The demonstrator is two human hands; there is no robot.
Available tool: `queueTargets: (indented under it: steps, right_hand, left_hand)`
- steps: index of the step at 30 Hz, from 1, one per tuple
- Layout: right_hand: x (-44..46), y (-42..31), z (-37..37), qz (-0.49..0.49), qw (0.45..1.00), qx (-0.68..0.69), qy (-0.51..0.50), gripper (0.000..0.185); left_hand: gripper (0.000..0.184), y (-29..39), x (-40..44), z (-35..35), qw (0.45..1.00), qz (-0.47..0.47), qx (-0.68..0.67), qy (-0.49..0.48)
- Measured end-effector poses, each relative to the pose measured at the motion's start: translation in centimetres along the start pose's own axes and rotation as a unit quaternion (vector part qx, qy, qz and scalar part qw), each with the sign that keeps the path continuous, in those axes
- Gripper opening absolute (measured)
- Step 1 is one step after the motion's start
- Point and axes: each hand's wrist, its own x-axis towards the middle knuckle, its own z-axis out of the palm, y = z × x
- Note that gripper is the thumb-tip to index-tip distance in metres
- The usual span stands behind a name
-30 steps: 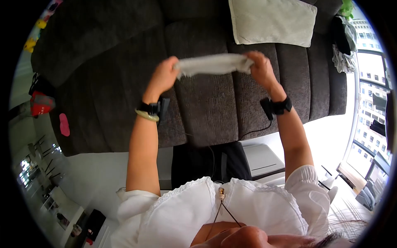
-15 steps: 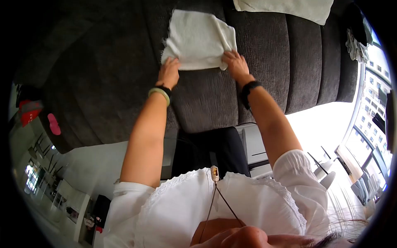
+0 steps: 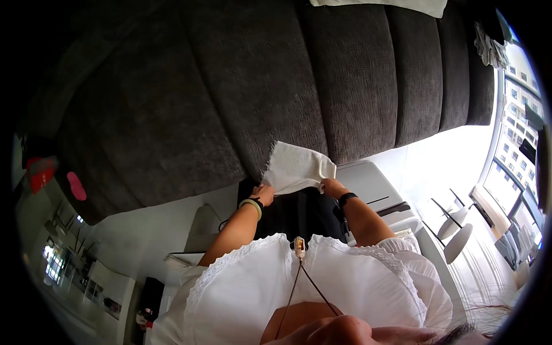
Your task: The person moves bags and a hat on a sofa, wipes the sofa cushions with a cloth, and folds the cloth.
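A cream-white cloth (image 3: 296,167) with a frayed left edge is stretched between my two hands, close to my body at the front edge of the dark sofa (image 3: 276,86). My left hand (image 3: 265,194) grips its near left corner, with a pale bangle and a dark band on the wrist. At the near right corner, my right hand (image 3: 333,187) is closed on the cloth; a black band circles that wrist. The cloth's far part lies against the sofa edge, and its near edge hangs over my dark-clothed lap.
Another cream cloth (image 3: 385,4) lies at the sofa's far side. A white cabinet-like unit (image 3: 368,187) stands right of my lap. White chairs (image 3: 457,241) are further right, near the window. A pink slipper-shaped item (image 3: 76,186) and a red bag (image 3: 40,174) are at far left.
Both hands have pulled the cloth from the middle of the sofa back toward my body. My arms are now bent closer in, and both hands have kept their hold.
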Motion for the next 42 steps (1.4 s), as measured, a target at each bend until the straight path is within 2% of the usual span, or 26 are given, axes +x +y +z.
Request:
queueTargets:
  steps: [1, 4, 7, 10, 11, 14, 17, 20, 21, 24, 25, 28, 30, 31, 33, 34, 36, 37, 38, 39, 40, 42]
  right_hand:
    - [-0.6, -0.1, 0.7, 0.033, 0.997, 0.063, -0.019, 0.021]
    - [-1.7, -0.6, 0.8, 0.028, 0.996, 0.075, 0.034, 0.022]
    - [-2.7, -1.3, -1.2, 0.046, 0.993, 0.108, -0.011, 0.026]
    - [-4.6, -1.6, -2.9, -0.003, 0.995, 0.074, 0.061, 0.029]
    - [-5.9, -2.3, -4.3, 0.005, 0.993, 0.103, 0.064, 0.031]
    - [-9.3, -3.3, -7.1, 0.01, 0.981, 0.174, 0.082, 0.035]
    - [-11.8, -2.6, -8.1, -0.026, 0.973, 0.181, 0.137, 0.037]
    - [-16.2, -2.7, -10.2, -0.047, 0.965, 0.247, 0.071, 0.041]
    - [-17.9, -3.2, -11.8, -0.042, 0.977, 0.209, 0.027, 0.048]
    - [-20.8, -3.2, -13.8, -0.073, 0.978, 0.193, 0.037, 0.052]
    - [-20.7, -2.8, -14.4, -0.076, 0.974, 0.208, 0.047, 0.051]
    - [-19.6, -2.0, -18.2, -0.09, 0.98, 0.131, 0.123, 0.048]
    - [-18.9, -2.8, -22.6, -0.116, 0.971, 0.089, 0.189, 0.043]
    - [-18.1, -3.0, -24.9, -0.129, 0.961, 0.077, 0.232, 0.038]
    - [-16.9, -4.2, -29.4, -0.163, 0.923, 0.094, 0.336, 0.029]
    - [-16.8, -5.2, -32.0, -0.186, 0.891, 0.123, 0.396, 0.024]
    - [-16.2, -7.2, -37.2, -0.19, 0.865, 0.122, 0.448, 0.021]
    - [-15.4, -7.7, -39.1, -0.211, 0.839, 0.129, 0.484, 0.019]
    - [-14.5, -8.0, -40.9, -0.228, 0.811, 0.135, 0.522, 0.018]
    - [-13.4, -8.3, -42.7, -0.249, 0.788, 0.12, 0.551, 0.02]
    - [-12.3, -8.4, -44.3, -0.266, 0.763, 0.105, 0.579, 0.024]
    - [-10.0, -8.5, -47.1, -0.29, 0.736, 0.041, 0.61, 0.025]
  left_hand:
    - [0.033, 0.6, -1.2, -0.9, 0.999, 0.008, 0.001, -0.036]
    - [0.032, -1.6, 1.5, 1.6, 0.997, 0.055, -0.029, -0.039]
    - [0.031, -3.4, 2.4, 1.4, 0.993, 0.113, -0.036, 0.019]
    - [0.029, -2.5, 0.2, -1.8, 0.988, 0.134, -0.057, 0.052]
    - [0.027, -2.4, -0.5, -2.5, 0.98, 0.156, -0.093, 0.086]
    - [0.033, -1.5, -2.3, -4.9, 0.983, 0.153, -0.081, 0.066]
    - [0.043, -0.1, -4.9, -6.1, 0.969, 0.215, -0.104, 0.057]
    - [0.04, 1.0, -6.6, -6.4, 0.948, 0.305, -0.072, 0.057]
    - [0.042, 1.2, -6.6, -6.5, 0.946, 0.318, -0.046, 0.037]
    - [0.036, 2.6, -6.7, -6.5, 0.962, 0.258, -0.036, -0.082]
    - [0.031, 3.5, -7.7, -6.8, 0.963, 0.253, -0.05, -0.085]
    - [0.029, 6.4, -9.9, -10.0, 0.961, 0.252, -0.074, -0.081]
    - [0.024, 7.4, -8.6, -13.5, 0.949, 0.297, -0.103, -0.041]
    - [0.022, 9.3, -9.9, -16.1, 0.953, 0.285, -0.106, -0.005]
    - [0.018, 10.8, -8.7, -21.4, 0.931, 0.333, -0.101, 0.107]
    - [0.02, 13.0, -10.7, -24.0, 0.915, 0.342, -0.145, 0.158]
    - [0.021, 16.4, -14.4, -29.3, 0.896, 0.297, -0.089, 0.318]
    - [0.021, 17.1, -14.0, -31.5, 0.864, 0.321, -0.083, 0.379]
    - [0.019, 19.2, -15.9, -33.1, 0.802, 0.338, -0.019, 0.493]
    - [0.02, 19.9, -15.2, -34.9, 0.753, 0.384, -0.034, 0.532]
    - [0.021, 21.3, -14.8, -36.4, 0.709, 0.374, 0.01, 0.598]
    - [0.026, 23.8, -13.4, -38.9, 0.683, 0.36, 0.073, 0.631]
